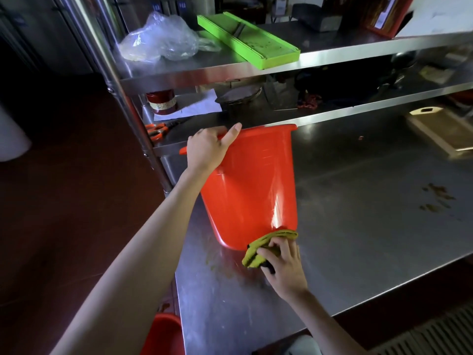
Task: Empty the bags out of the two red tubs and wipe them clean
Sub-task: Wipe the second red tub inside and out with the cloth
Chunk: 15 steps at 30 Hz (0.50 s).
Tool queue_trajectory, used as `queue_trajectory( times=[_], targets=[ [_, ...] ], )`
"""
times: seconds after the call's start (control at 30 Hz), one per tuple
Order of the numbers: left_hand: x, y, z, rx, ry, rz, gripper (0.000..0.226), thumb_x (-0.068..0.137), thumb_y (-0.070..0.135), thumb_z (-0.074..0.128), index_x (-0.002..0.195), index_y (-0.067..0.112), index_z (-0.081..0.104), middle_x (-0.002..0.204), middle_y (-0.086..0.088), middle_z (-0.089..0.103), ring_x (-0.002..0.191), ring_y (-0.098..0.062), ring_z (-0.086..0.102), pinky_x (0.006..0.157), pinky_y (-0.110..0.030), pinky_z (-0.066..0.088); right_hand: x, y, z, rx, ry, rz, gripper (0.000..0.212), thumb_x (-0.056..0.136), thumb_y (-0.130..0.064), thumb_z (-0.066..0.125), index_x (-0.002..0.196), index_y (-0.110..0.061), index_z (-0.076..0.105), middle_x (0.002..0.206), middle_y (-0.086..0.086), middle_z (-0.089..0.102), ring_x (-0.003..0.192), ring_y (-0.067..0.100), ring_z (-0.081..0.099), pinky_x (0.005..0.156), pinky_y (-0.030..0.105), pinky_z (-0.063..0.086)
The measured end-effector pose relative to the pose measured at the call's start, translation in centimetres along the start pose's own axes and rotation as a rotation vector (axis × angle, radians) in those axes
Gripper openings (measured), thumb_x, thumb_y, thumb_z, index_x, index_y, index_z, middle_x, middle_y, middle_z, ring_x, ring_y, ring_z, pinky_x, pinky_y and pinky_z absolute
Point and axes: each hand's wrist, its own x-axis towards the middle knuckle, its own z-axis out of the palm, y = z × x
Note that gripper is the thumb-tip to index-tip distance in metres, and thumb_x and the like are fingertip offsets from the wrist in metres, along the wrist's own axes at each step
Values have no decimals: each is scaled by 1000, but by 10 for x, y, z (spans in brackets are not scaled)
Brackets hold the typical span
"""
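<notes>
On the steel table (pixel 358 239), red tub (pixel 250 185) lies tipped, mouth away; left-hand fingers (pixel 231 135) curl over its rim.

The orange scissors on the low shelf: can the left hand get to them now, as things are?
Probably not at once. The left hand grips the rim of the tilted red tub and would have to let go. Otherwise the way looks free: the scissors lie uncovered on the shelf just beside it.

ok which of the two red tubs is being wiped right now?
The red tub on the steel table, tipped over: left hand grips its rim, right hand presses the yellow-green cloth at its base. The other red tub sits untouched below.
</notes>
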Motion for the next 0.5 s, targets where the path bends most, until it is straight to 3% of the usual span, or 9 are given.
queue_trajectory(
  times=[0.17, 0.3, 0.37, 0.43, 0.5],
  targets=[
    [-1, 3, -3, 9, -19, -10, 69, 100, 71, 43, 56, 19, 38, 50, 2, 39, 50, -14, 45, 62, -32, 31, 54, -7, -21, 69, 52, 62, 25, 81, -29, 67, 106, -34, 66, 114, 3, 49, 105, 34, 53, 87, 53, 47],
    [-15, 7, -6, -15, 1, 61, 62, 102, 64, 50, 51, 32, 35, 46, 8, 36, 51, -9, 43, 69, -35, 39, 118, -19, -53, 112, 172, 20, 27, 79, -23, 76, 104, -34, 74, 122, -1, 49, 114, 25, 50, 99, 44, 44],
    [-22, 10, -6, -11, 6, 93, 56, 100, 67, 49, 56, 32, 54, 51, 13, 46, 64, -16, 54, 81, -40, 44, 145, -26, -67, 96, 206, 23, 31, 75, -19, 80, 104, -27, 76, 130, 5, 48, 110, 27, 51, 95, 47, 47],
    [-27, 13, -8, 48, 13, 124, 65, 97, 76, 41, 80, 25, 76, 71, 9, 67, 86, -24, 63, 85, -39, 40, 165, -31, -77, 87, 263, 29, 29, 75, -17, 77, 103, -24, 75, 138, 8, 46, 107, 29, 52, 93, 47, 49],
    [-32, 15, -9, 115, 57, 172, 69, 96, 78, 37, 82, 22, 76, 79, 6, 70, 88, -24, 62, 80, -37, 37, 178, -36, -85, 76, 329, 34, 26, 76, -17, 75, 101, -24, 74, 146, 6, 45, 109, 26, 52, 94, 41, 49]
  ],
)
